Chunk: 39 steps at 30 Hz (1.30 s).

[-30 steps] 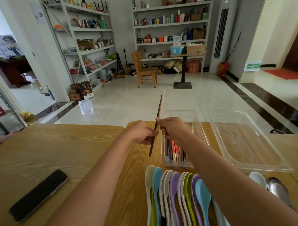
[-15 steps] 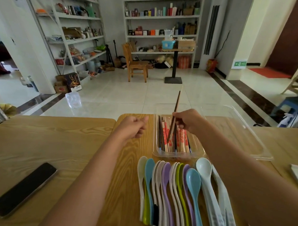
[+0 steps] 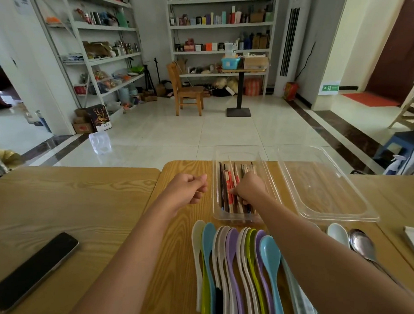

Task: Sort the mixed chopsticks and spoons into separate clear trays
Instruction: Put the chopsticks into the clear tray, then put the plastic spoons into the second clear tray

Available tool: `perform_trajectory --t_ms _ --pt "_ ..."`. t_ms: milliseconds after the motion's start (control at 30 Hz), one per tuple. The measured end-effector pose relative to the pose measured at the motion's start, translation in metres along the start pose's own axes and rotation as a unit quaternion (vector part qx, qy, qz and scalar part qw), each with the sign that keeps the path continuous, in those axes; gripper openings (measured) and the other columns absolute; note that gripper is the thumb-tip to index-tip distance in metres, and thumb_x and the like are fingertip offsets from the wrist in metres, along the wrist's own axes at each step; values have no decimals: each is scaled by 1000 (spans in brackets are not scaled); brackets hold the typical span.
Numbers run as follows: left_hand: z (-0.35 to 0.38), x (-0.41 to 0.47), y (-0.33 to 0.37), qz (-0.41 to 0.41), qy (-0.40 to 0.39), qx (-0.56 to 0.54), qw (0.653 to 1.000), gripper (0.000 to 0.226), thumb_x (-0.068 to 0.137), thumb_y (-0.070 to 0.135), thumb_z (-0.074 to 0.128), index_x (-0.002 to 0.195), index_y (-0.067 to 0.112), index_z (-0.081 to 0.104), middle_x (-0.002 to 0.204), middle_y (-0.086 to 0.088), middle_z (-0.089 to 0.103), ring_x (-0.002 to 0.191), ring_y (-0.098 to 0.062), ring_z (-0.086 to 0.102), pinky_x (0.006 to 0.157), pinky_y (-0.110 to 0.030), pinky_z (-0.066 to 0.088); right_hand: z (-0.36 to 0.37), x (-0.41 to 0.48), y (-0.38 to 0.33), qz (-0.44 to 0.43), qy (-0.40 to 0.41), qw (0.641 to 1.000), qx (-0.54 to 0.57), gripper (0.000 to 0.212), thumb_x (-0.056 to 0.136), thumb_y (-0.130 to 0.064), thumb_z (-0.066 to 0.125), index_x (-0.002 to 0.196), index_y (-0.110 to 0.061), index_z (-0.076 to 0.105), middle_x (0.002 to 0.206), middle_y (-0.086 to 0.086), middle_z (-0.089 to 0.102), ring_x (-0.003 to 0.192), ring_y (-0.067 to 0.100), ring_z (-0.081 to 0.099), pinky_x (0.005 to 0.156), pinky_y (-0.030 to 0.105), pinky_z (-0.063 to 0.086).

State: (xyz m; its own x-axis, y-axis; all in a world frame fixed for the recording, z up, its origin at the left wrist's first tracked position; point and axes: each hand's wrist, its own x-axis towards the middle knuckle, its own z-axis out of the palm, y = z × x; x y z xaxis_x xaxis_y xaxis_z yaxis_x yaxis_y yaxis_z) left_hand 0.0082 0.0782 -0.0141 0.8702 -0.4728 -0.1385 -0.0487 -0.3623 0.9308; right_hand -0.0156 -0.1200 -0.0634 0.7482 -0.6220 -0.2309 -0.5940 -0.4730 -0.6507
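Observation:
A narrow clear tray (image 3: pixel 215 180) stands at the table's far edge and holds several chopsticks (image 3: pixel 225 183), dark, pale and red-printed, lying lengthwise. My right hand (image 3: pixel 250 189) is down inside this tray, fingers pinched on a chopstick lying among the others. To the left of the tray, my left hand (image 3: pixel 188 189) hovers as a loose fist with nothing in it. A wider clear tray (image 3: pixel 329 191) to the right is empty. Several coloured spoons (image 3: pixel 230 263) lie in a row near me. A white spoon (image 3: pixel 338 233) and a metal spoon (image 3: pixel 360 244) lie right of my arm.
A black phone (image 3: pixel 33 270) lies on the left table, which is split from the right one by a seam. A white booklet corner (image 3: pixel 413 241) shows at the right edge. Beyond the table are tiled floor, a wooden chair (image 3: pixel 187 90) and shelves.
My right hand has carried the dark chopstick from upright in front of me down into the narrow tray. My left hand let go of it and drew back into a fist.

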Motion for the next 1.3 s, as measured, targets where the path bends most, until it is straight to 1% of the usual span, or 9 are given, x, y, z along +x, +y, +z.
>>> perform_trajectory --t_ms 200,367,533,667,800,1000,1033,1133,1300 --pt "7 -7 7 -1 -1 7 1000 28 99 36 54 101 12 68 94 -3 72 79 -13 65 70 -25 56 2 -13 -1 -32 34 998 -33 21 91 -23 68 87 -8 53 80 3 60 66 11 59 51 20 44" --pt "22 -39 12 -17 8 -111 994 27 98 32 55 103 8 68 93 -7 71 82 -18 66 68 -27 55 -20 -40 3 -64 58 995 57 7 96 -15 59 97 -8 62 85 4 64 70 11 61 56 20 47" --pt "65 -89 5 -53 -22 -257 965 25 96 27 56 104 6 68 94 -11 74 85 -22 69 72 -31 55 -66 -126 44 -121 118 970 176 30 96 -20 58 68 -11 62 58 -1 56 50 9 46 49 14 38" --pt "107 -121 3 -46 -62 -313 947 28 96 28 56 104 4 68 96 -14 74 83 -21 71 76 -32 57 -94 -185 120 -56 164 971 163 19 94 -23 62 81 -13 72 71 2 68 65 19 63 66 36 54" --pt "157 -141 11 -50 -107 -311 943 29 98 28 52 111 6 66 104 -14 74 95 -24 72 87 -34 57 -115 -198 180 17 222 969 108 13 92 -20 62 82 -18 70 66 -2 64 55 14 53 50 29 39" --pt "204 -150 14 -84 -146 -296 940 35 100 36 47 120 11 62 109 -9 74 103 -23 71 97 -38 53 -111 -195 214 54 162 985 0 17 89 -25 67 81 -11 64 64 -3 52 55 8 44 49 22 31" --pt "207 -149 14 -87 -144 -292 941 35 101 37 46 120 11 62 109 -8 74 103 -22 71 98 -39 53 -110 -195 215 54 153 987 0 9 90 -26 67 90 -18 64 71 -6 54 58 6 45 50 21 31" --pt "211 -147 16 -89 -142 -288 943 36 102 37 44 120 11 62 111 -10 73 104 -23 70 99 -40 52 -111 -195 216 60 126 990 -5 33 92 -29 65 123 -15 65 99 0 67 73 8 56 55 20 37" --pt "212 -145 14 -84 -148 -285 943 38 102 38 42 120 12 63 110 -9 74 103 -22 71 97 -38 53 -111 -196 217 59 106 992 -36 24 92 -27 63 90 -5 73 66 2 56 55 12 45 50 25 33"
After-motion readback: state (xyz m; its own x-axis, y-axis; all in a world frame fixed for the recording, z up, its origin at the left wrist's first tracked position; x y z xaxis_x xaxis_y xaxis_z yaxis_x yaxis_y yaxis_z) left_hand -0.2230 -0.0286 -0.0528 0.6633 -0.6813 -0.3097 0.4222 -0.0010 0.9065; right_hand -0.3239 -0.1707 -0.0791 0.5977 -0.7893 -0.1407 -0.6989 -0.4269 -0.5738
